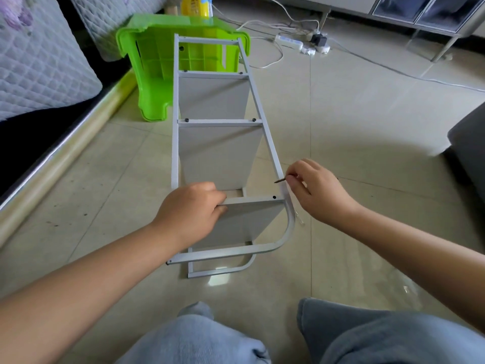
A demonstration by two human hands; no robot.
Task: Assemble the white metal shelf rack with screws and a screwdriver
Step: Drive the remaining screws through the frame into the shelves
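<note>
The white metal shelf rack (pixel 265 127) lies on its side on the tiled floor, its curved end nearest me. Three panels stand between its side frames, with dark screw heads at the two farther ones. My left hand (pixel 193 210) grips the top edge of the nearest shelf panel (pixel 244 222). My right hand (pixel 317 191) pinches a dark screw (pixel 279 181) between thumb and finger, its tip pointing left at the right frame rail just above that panel. An open screw hole (pixel 274 197) shows on the panel's edge. No screwdriver is visible.
A green plastic stool (pixel 154 72) lies tipped behind the rack's far end. A quilted mattress and bed rail (pixel 63 151) run along the left. A power strip (pixel 288 42) with cables lies at the back right. My knees (pixel 367 334) are at the bottom.
</note>
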